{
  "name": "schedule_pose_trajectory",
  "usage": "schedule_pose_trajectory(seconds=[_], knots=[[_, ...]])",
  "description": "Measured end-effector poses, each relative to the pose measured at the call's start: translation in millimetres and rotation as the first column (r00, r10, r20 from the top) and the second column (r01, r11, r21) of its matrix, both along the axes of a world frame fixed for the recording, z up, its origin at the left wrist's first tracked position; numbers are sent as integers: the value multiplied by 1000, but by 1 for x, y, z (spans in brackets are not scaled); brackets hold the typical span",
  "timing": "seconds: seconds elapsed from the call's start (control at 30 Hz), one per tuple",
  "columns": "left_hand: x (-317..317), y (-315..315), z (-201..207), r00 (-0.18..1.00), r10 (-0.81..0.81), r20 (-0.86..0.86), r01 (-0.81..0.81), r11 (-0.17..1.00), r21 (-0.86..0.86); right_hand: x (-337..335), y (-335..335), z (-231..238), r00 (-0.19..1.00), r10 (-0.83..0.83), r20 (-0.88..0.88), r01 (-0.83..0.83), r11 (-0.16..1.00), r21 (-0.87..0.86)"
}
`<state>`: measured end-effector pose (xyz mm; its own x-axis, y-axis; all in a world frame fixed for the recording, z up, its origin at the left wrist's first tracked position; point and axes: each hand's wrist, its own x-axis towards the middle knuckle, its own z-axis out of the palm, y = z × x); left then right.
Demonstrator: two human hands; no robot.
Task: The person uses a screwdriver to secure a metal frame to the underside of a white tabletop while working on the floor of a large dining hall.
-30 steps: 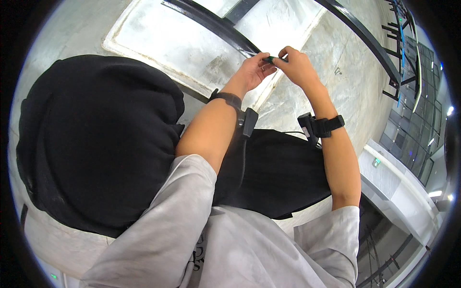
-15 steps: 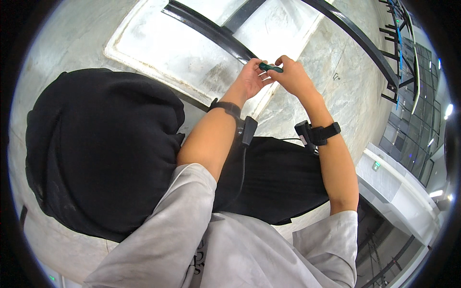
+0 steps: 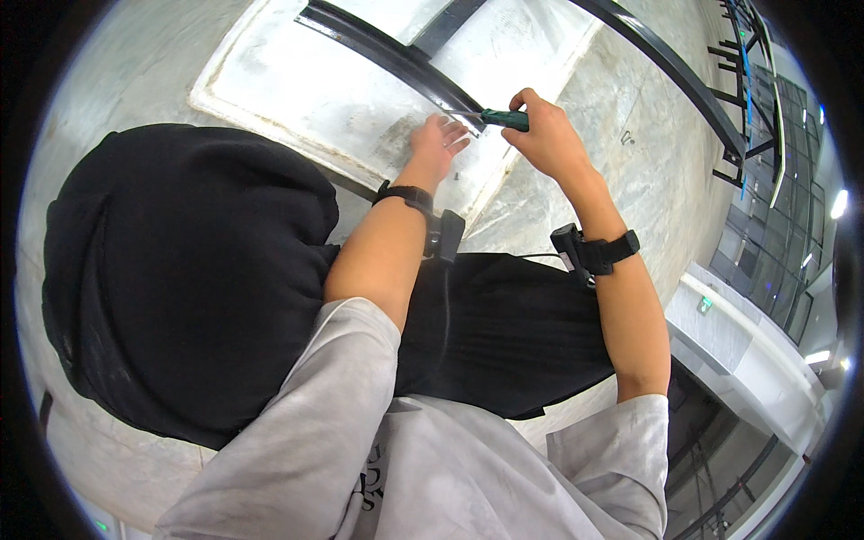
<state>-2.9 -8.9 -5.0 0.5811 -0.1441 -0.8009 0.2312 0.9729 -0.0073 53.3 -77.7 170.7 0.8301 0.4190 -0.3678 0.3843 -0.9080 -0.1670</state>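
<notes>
My right hand [image 3: 551, 137] is closed on the green handle of a screwdriver [image 3: 507, 119], its thin metal shaft pointing left across the end of a black metal bar [image 3: 396, 65]. Just below that shaft, my left hand [image 3: 434, 146] has its fingers spread, with nothing seen in it; whether a fingertip touches the shaft I cannot tell. A small dark piece [image 3: 456, 176], too small to name, lies on the white panel [image 3: 270, 85] beside my left hand.
A second bar [image 3: 450, 27] joins the black bar from behind. Another long curved black bar [image 3: 661, 58] runs to a dark frame at the right. A small bent piece [image 3: 627, 137] lies on the grey floor [image 3: 576, 202]. My black-clad legs [image 3: 189, 279] are folded in front.
My left hand has come off the screwdriver and moved left and slightly down, its fingers opening. The screwdriver's shaft now shows; my right hand keeps the handle.
</notes>
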Motion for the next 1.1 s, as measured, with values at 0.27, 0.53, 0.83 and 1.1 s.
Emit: schedule_pose_trajectory(seconds=[0.27, 0.53, 0.83, 1.1], knots=[[1, 6, -11, 992, -18, 124, 16, 1000, 14, -7, -9, 12, 992, -70, -101, 71, 997, 2], [17, 14, -7, 982, -160, 98, 142, 977, 162, 14, -30, 11, 997, 69, -29, -70, 997, -35], [-4, 41, -10, 667, -710, -224, 594, 325, 736, 41, -20, 51, 994, 33, -102, -50, 984, -174], [-7, 39, 3, 532, -760, -374, 585, 10, 811, 58, -7, 54, 983, -20, -185, -17, 981, -195]])
